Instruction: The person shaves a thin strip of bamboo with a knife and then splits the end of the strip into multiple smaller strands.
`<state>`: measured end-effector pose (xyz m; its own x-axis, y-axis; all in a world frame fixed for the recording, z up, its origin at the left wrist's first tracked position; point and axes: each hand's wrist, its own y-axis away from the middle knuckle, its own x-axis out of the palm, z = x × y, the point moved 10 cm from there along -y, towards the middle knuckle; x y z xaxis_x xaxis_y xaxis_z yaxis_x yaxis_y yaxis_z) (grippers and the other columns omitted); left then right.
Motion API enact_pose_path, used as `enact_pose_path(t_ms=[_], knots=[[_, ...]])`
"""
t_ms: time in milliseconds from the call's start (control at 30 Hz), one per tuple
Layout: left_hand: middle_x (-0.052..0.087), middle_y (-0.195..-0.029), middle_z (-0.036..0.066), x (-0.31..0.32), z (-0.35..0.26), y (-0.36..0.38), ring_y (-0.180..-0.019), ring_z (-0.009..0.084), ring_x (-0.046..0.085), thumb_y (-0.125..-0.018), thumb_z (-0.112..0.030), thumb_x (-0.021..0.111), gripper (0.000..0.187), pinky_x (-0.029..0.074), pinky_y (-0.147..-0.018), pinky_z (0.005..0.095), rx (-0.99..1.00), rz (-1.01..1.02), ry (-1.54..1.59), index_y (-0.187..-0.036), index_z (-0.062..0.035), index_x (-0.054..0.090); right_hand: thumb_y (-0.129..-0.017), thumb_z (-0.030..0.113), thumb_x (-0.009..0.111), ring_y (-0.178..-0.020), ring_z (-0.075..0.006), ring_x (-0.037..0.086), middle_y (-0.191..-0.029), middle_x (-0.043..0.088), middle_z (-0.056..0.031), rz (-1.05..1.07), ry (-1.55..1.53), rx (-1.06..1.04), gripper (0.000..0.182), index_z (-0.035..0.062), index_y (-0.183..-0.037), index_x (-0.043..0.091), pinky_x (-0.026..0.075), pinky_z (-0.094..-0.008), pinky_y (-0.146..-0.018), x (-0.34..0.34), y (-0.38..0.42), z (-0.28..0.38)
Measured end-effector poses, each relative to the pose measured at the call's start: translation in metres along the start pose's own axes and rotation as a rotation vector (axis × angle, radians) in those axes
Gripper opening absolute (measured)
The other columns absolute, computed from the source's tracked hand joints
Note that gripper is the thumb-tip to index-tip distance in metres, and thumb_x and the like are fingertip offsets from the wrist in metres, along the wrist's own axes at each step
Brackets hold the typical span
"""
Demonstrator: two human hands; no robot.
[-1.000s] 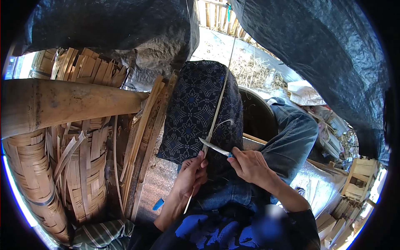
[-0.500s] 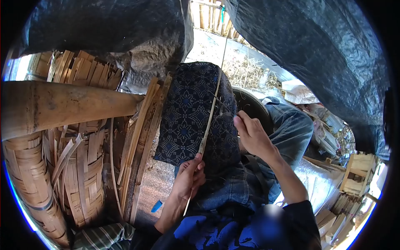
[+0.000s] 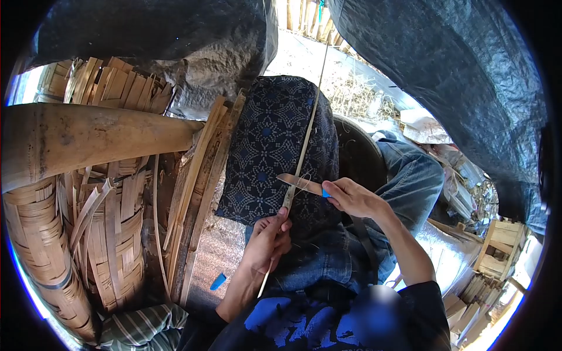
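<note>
A long thin bamboo strip [image 3: 309, 130] runs from my lap up toward the bright gap ahead. My left hand [image 3: 269, 243] pinches it low down, thumb on top. Just above that thumb, the blade of a knife [image 3: 300, 182] lies across the strip, with a thin curled shaving beside it. The knife's handle is in the closed fist of my right hand [image 3: 357, 200], where a bit of blue shows. Beneath the strip, a dark blue patterned cloth [image 3: 257, 149] covers something bulky over my leg.
To the left are a thick bamboo pole [image 3: 105, 137], woven bamboo baskets [image 3: 35, 245] and split bamboo slats [image 3: 202, 187]. Dark plastic sheeting [image 3: 451, 76] hangs overhead. A round dark container [image 3: 366, 155] stands by my right knee. A blue scrap [image 3: 218, 281] lies on the floor.
My right hand has brought the knife down along the strip toward my left hand, and its blade shows broadside. My left hand keeps its hold on the strip.
</note>
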<state>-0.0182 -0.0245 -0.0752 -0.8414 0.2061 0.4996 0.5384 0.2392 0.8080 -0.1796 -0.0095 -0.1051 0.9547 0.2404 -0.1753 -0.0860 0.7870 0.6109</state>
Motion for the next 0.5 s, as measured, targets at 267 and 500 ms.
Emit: enact_pose_path(t_ms=[267, 500], knots=[[0.033, -0.046, -0.007, -0.002, -0.003, 0.000, -0.035, 0.0023, 0.025, -0.095, -0.038, 0.051, 0.039, 0.016, -0.034, 0.0211, 0.131, -0.078, -0.213, -0.069, -0.0096, 0.050, -0.097, 0.051, 0.036, -0.038, -0.0037, 0.017, -0.050, 0.028, 0.0063, 0.331, -0.580, 0.240, 0.050, 0.0125, -0.065, 0.036, 0.013, -0.0223, -0.035, 0.027, 0.016, -0.006], [0.038, -0.048, -0.007, -0.004, -0.012, 0.007, -0.037, 0.0011, 0.029, -0.096, -0.036, 0.051, 0.040, 0.017, -0.035, 0.0205, 0.194, -0.196, -0.409, -0.068, -0.0074, 0.051, -0.097, 0.052, 0.037, -0.036, -0.0044, 0.014, -0.049, 0.018, 0.0078, 0.292, -0.989, 0.416, 0.047, 0.0138, -0.069, 0.035, 0.010, -0.0226, -0.036, 0.058, 0.035, -0.001]])
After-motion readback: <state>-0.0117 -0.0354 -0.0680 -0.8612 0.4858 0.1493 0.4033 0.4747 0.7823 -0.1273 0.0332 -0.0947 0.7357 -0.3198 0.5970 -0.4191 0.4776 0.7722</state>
